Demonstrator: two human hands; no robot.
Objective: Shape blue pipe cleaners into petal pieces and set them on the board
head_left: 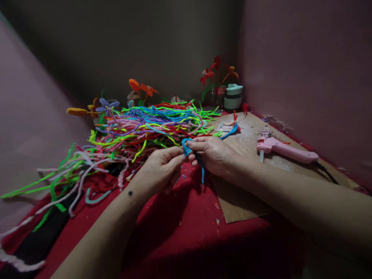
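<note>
A blue pipe cleaner (186, 147), bent into a small loop with a tail hanging down, is held up between my two hands over the red cloth. My right hand (213, 155) pinches the loop between thumb and fingers. From the left, my left hand (167, 164) is closed with its fingertips at the loop's edge, gripping it there. Fingers hide part of the loop. Behind my right hand, another blue fuzzy piece (231, 131) lies on the board. A large pile of colourful pipe cleaners (162, 124) lies just beyond my hands.
A pink glue gun (286, 149) rests on the wooden board (241, 205) at the right, its cord trailing away. Pipe-cleaner flowers (145, 89) and a lidded jar (233, 97) stand at the back. Loose pipe cleaners (58, 186) spread leftward on the red cloth (180, 240). Walls close in both sides.
</note>
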